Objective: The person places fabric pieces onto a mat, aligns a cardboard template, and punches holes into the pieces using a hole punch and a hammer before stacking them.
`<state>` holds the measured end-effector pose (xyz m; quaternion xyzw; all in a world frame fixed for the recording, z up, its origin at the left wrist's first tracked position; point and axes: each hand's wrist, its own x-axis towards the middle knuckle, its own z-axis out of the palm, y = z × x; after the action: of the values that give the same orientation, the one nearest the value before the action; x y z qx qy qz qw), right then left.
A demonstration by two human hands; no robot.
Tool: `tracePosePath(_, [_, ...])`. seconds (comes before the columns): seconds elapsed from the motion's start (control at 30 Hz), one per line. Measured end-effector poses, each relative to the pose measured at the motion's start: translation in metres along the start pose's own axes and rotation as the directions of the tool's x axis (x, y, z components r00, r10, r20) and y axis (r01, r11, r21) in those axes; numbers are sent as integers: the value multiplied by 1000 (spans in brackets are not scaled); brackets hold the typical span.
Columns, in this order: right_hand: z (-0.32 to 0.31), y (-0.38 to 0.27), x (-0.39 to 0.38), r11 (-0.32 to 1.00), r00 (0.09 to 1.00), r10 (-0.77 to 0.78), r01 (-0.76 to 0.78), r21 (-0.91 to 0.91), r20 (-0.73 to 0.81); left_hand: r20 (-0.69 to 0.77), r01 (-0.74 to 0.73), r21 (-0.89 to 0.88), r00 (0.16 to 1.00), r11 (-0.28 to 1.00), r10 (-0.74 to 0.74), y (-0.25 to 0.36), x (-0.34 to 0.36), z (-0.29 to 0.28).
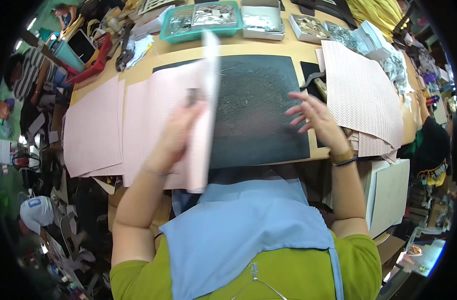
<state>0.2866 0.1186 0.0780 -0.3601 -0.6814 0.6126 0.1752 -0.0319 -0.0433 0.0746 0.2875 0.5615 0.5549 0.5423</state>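
Observation:
My left hand (183,130) grips a pale pink sheet (201,150) that stands tilted and blurred beside the dark mat (248,115); a small dark item (192,95) by its fingertips is unclear. My right hand (313,120) hangs over the mat's right side, fingers spread, holding nothing. More pink sheets (93,130) lie at the left. A stack of textured pink sheets (363,95) lies at the right, beside a dark-handled tool (313,77) partly hidden by it.
A teal tray (168,32) and boxes (261,37) of small pieces line the table's back. A red crate (93,67) sits back left, pale boards (388,195) below right. Other people (36,212) are around the left, and another person's arm (423,107) is at the right.

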Motion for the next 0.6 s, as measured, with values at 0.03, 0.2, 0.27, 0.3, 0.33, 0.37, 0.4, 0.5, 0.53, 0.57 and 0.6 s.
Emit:
tracePosePath(0.03, [14, 4, 4, 996, 997, 58, -61, 70, 52, -2, 58, -107, 998, 993, -59, -12, 5, 34])
tracePosePath(0.2, [19, 39, 9, 913, 982, 186, -187, 362, 38, 267, -12, -4, 964, 1000, 13, -70, 35, 114])
tracePosePath(0.27, [17, 45, 10, 946, 977, 185, -148, 289, -107, 339, -13, 110, 940, 994, -25, -72, 35, 116])
tracePosePath(0.3, [17, 46, 9, 977, 985, 141, -122, 175, -102, 340, -7, 110, 940, 994, -31, -68, 36, 113])
tracePosePath(0.33, [17, 48, 9, 994, 991, 101, -96, 58, -91, 300, 6, 36, 954, 999, -17, -59, 41, 103])
tracePosePath(0.37, [16, 51, 7, 993, 989, 111, -106, 60, -93, 260, 17, -38, 966, 999, -7, -52, 48, 91])
tracePosePath(0.4, [19, 51, 6, 997, 982, 77, -76, 14, -174, 189, -155, 13, 970, 988, 150, -49, 59, 76])
tracePosePath(0.5, [18, 51, 5, 999, 967, 4, -15, -40, -255, -82, -391, -13, 918, 920, 388, -24, 99, 24])
tracePosePath(0.53, [16, 52, 2, 999, 965, -31, 19, -49, -262, -173, -397, 15, 903, 918, 393, -16, 109, 8])
tracePosePath(0.57, [16, 51, -1, 996, 960, -8, -16, -83, -281, -269, -470, -61, 857, 881, 439, -14, 120, -5])
tracePosePath(0.6, [17, 45, -3, 996, 960, -5, -19, -83, -278, -272, -467, -61, 858, 882, 436, -15, 129, -17])
